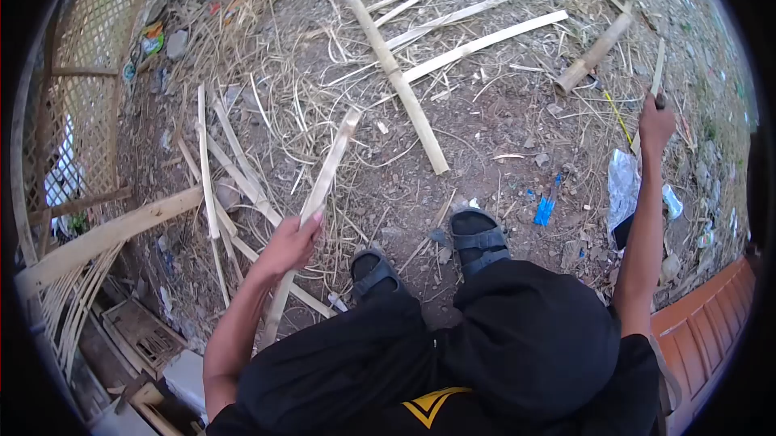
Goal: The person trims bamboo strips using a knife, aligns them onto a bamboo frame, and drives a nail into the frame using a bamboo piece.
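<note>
My left hand (292,244) is closed round a flat, pale bamboo strip (327,173). The strip slants from beside my left leg up to the middle of the ground, its far end browner. Out to the right, my right hand (656,126) is closed on a thin, pale strip (659,68) that looks like bamboo and sticks up beyond the fist. A small dark piece (660,101) shows at the fingers; its kind is unclear. Several loose bamboo strips (208,169) lie left of my left hand. Below my right hand is a crumpled clear plastic bag (622,185).
Ahead lies a bamboo pole (416,129) with slats (485,46) reaching right from it. Another thick bamboo piece (594,56) lies farther right. Woven lattice panels (85,105) stand left, near a wooden beam (113,234). A blue scrap (546,210) and an orange ridged object (703,339) are nearby.
</note>
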Tool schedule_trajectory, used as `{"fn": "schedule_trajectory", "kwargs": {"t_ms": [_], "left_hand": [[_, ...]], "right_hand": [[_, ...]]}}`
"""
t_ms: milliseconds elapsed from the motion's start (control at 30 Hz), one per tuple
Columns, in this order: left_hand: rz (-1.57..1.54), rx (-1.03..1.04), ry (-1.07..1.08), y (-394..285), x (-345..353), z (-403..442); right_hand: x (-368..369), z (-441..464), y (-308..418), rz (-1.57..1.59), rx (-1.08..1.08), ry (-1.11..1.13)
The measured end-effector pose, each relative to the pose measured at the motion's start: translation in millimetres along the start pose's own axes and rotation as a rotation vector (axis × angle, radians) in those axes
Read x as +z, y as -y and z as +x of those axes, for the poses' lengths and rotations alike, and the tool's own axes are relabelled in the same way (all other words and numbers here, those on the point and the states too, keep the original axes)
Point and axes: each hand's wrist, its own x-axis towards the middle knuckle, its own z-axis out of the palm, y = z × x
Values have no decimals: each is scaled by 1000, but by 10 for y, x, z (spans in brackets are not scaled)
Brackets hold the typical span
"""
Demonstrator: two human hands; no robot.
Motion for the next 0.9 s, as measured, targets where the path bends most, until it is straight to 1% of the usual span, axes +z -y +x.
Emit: {"fn": "schedule_trajectory", "kwargs": {"t_ms": [33,67,100,133,167,200,233,267,333,400,433,467,500,533,567,600,633,667,733,800,833,867,900], "left_hand": [[67,104,0,33,-36,172],[197,158,6,-27,-40,328],[249,207,5,-155,-7,414],[297,252,-3,-279,50,479],[353,354,-25,-342,102,568],[427,451,-59,-367,147,612],[386,456,-43,-328,234,685],[348,463,-26,-318,311,758],[284,382,38,-443,395,605],[253,347,-31,-488,268,617],[238,317,-69,-542,154,650],[197,426,-276,-646,-154,712],[299,536,-612,-794,-583,773],[630,470,-1076,-933,-983,734],[920,423,-1534,-904,-1455,805],[1059,358,-1786,-920,-1755,623],[815,546,-1687,-850,-2082,547],[572,722,-1569,-767,-2301,485],[41,676,-1353,-573,-2361,426],[96,542,-1401,-310,-2284,425],[171,482,-1393,-106,-2355,509],[242,419,-1383,167,-2441,624],[329,548,-1439,452,-2478,749]], "right_hand": [[96,-125,-108,82,5,23],[316,-281,-198,161,1,45],[526,-445,-212,343,202,247],[575,-773,19,311,165,320],[689,-1056,136,296,180,419],[802,-1353,155,382,181,565],[794,-1698,318,443,151,607],[839,-1999,323,385,-77,538],[545,-2384,651,304,-236,667],[567,-2633,595,269,-279,751],[569,-2693,593,273,-300,759],[560,-2757,606,302,-301,720],[564,-2805,627,331,-298,683],[513,-2799,694,276,-210,786],[550,-2838,683,279,-218,797],[610,-2863,625,367,-54,864],[682,-2870,566,452,109,925],[749,-2894,488,476,149,936],[724,-2910,489,463,103,942],[619,-2970,628,457,36,937],[581,-2985,684,463,36,946],[548,-2995,720,410,-35,937],[536,-3003,743,358,-107,925]]}}
